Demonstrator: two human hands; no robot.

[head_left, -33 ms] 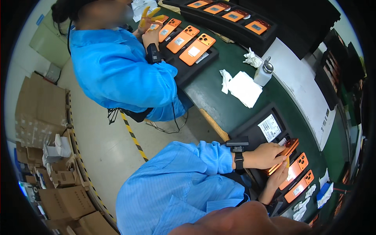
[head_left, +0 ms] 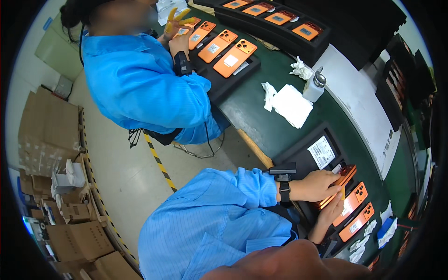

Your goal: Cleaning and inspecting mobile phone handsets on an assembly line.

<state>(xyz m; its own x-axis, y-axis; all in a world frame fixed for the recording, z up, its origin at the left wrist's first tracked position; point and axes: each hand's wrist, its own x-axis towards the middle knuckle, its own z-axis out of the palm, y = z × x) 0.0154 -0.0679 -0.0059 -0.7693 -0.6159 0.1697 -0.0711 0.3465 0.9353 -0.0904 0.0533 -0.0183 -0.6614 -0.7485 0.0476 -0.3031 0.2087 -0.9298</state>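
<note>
Your right hand [head_left: 332, 211]: palm and wrist hidden under your left hand [head_left: 322, 185] and sleeve.
Orange phone [head_left: 337, 185] you hold: mostly covered by your fingers.
Tray [head_left: 298, 156] label: too small to read.
Table's [head_left: 261, 100] far edge: cut off by the rim.

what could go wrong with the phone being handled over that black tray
The left hand grips an orange phone above the black tray, and the right hand only touches it from below. It might slip and knock or scratch the other orange phones lying right beside it. The wrist strap could also drag across the tray.
</note>
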